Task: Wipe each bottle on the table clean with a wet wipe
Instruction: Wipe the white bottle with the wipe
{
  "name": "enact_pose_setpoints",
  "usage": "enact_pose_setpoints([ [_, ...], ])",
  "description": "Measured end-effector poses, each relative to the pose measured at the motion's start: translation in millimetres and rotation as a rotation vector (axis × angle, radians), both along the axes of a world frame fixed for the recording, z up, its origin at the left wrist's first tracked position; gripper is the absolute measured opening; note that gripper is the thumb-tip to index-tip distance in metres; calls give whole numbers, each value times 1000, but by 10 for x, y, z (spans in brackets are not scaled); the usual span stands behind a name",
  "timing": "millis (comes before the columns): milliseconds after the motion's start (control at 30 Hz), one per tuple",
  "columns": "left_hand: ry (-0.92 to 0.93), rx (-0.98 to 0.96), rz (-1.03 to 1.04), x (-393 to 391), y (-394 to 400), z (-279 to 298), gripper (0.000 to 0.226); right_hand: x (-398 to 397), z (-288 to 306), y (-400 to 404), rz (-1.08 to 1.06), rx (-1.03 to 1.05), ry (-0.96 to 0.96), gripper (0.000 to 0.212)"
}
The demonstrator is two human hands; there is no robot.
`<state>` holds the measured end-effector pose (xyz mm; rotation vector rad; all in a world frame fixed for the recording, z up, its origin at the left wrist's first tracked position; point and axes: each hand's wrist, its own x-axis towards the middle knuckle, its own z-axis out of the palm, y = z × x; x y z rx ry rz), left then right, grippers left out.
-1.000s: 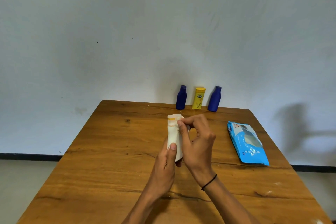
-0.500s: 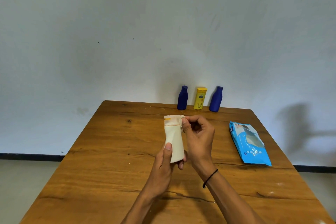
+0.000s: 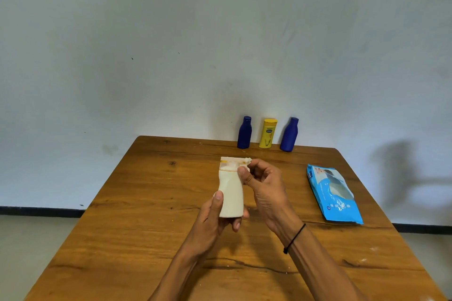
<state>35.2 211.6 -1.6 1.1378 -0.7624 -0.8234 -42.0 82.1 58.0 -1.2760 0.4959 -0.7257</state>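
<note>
My left hand (image 3: 215, 221) holds a cream-white bottle (image 3: 231, 193) upright by its base, above the middle of the wooden table (image 3: 146, 215). A thin white wet wipe (image 3: 236, 164) lies over the bottle's orange-trimmed cap. My right hand (image 3: 264, 187) pinches that wipe at the cap's right edge between thumb and fingers. Three more bottles stand in a row at the table's far edge against the wall: a dark blue bottle (image 3: 244, 132), a yellow bottle (image 3: 268, 133) and a second dark blue bottle (image 3: 289, 134).
A blue pack of wet wipes (image 3: 333, 194) lies flat on the right side of the table. The white wall rises directly behind the table's far edge. The floor shows on both sides below the table.
The bottle has turned so more of its body shows. My right hand has drawn back to the right of the cap, still pinching the wipe. The view has tilted slightly.
</note>
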Motion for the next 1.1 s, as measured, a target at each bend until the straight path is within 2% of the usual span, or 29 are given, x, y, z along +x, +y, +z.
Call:
enact_pose_setpoints([
  [100, 14, 16, 25, 91, -34, -40, 64, 8, 14, -33, -5, 75, -17, 45],
  [200, -50, 37, 128, 86, -77, -50, 49, 24, 33, -4, -104, -41, 37, 39],
  [300, -165, 24, 354, -25, -126, -12, 40, 70, 2, 55, -192, -176, 52, 39],
  [367, -284, 28, 440, -103, -166, 7, 48, 122, -19, 106, -252, -205, 58, 40],
  [500, -563, 147, 478, -127, -214, -12, 94, 175, -6, 165, -328, -163, 26, 41],
  [567, -603, 147, 481, -99, -224, -41, 96, 158, -23, 161, -351, -193, 12, 39],
  [733, -683, 172, 480, -37, -224, -96, 87, 118, -150, 130, -446, -349, 21, 14],
  [867, -612, 170, 427, -26, -192, -169, 89, 109, -170, 138, -425, -336, 19, 8],
  [1000, -511, 131, 333, -27, -157, -205, 85, 109, -175, 89, -392, -324, 36, 11],
  [1100, -349, 98, 258, -58, -153, -162, 81, 121, -197, 56, -374, -313, 52, 13],
])
